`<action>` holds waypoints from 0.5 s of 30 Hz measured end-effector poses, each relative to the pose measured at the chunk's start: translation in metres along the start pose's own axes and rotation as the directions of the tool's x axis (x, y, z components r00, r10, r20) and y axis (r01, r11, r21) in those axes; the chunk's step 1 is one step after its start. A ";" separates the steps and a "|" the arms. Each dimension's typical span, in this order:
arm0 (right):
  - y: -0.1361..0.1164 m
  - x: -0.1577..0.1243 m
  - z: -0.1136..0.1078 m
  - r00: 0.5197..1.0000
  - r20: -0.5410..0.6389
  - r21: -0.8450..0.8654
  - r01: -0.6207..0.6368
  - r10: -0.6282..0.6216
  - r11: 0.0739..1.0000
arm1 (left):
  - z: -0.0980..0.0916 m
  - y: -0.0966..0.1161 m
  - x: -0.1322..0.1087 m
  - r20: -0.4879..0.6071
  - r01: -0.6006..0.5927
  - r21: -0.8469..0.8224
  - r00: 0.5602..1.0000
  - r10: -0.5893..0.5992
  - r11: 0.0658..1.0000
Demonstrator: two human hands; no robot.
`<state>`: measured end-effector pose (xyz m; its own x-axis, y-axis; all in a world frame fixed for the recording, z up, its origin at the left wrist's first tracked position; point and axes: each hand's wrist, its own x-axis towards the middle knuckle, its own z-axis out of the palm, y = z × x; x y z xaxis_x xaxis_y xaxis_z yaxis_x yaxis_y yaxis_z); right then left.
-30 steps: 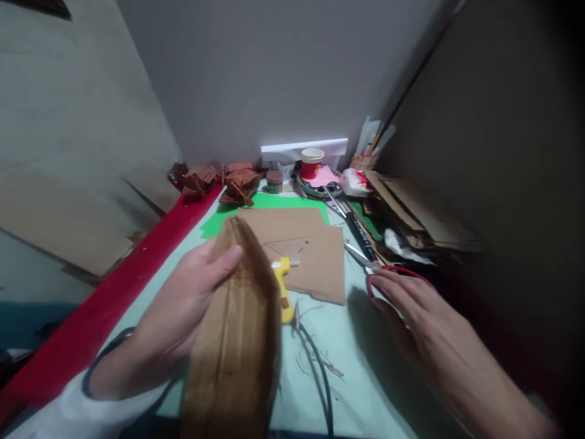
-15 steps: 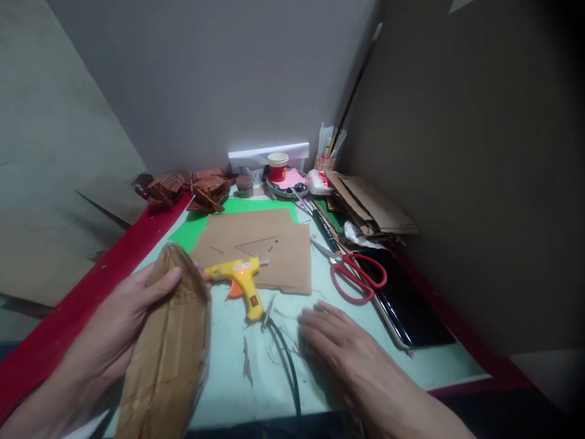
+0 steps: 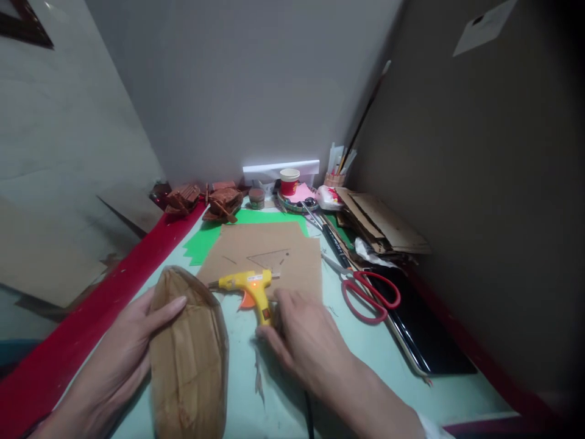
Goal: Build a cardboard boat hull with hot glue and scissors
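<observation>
My left hand (image 3: 132, 341) grips a brown cardboard piece (image 3: 189, 360) with a long, boat-like outline and a rounded top end, thumb across its face and fingers behind it. On the table lies a yellow hot glue gun (image 3: 251, 281) with an orange trigger and a lit orange light, its nozzle pointing left. My right hand (image 3: 306, 341) is at the lower end of the glue gun's handle, thumb and fingers apart; whether it touches the handle is unclear. Under the glue gun is a flat cardboard sheet (image 3: 301, 256) with a drawn triangle.
Red-handled scissors (image 3: 371, 297) lie partly on a black phone (image 3: 434, 341) at the right. Behind them are a marker (image 3: 336, 244) and stacked cardboard (image 3: 388, 222). Along the back stand a paper cup (image 3: 289, 183), a small jar (image 3: 256, 198) and brown crafted pieces (image 3: 223, 204).
My right hand has moved left and forward from the tabletop to the glue gun's handle. The cardboard piece in my left hand is turned more upright. The view has tilted up slightly.
</observation>
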<state>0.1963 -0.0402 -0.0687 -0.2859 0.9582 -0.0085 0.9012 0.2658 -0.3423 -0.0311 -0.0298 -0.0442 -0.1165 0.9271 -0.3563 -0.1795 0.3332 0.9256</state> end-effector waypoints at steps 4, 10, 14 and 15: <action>-0.016 0.027 0.000 0.996 0.060 -0.050 -0.064 0.067 0.997 | -0.009 -0.001 -0.003 -0.048 -0.010 0.000 0.999 0.010 1.000; -0.006 0.022 -0.006 0.982 0.052 0.120 -0.188 0.183 0.975 | -0.027 -0.003 -0.003 -0.065 -0.009 0.033 0.998 0.011 0.999; 0.033 -0.032 -0.030 0.968 -0.048 0.330 -0.217 0.246 0.919 | -0.039 0.001 0.005 -0.017 -0.068 0.119 0.997 0.071 0.991; 0.048 -0.051 -0.035 0.960 -0.088 0.371 -0.215 0.265 0.903 | -0.040 0.004 0.009 -0.002 -0.087 0.144 0.996 0.088 0.986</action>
<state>0.2656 -0.0724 -0.0522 -0.0076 0.9998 -0.0164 0.7545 -0.0051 -0.6563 -0.0717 -0.0266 -0.0484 -0.1339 0.9526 -0.2733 -0.0259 0.2723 0.9619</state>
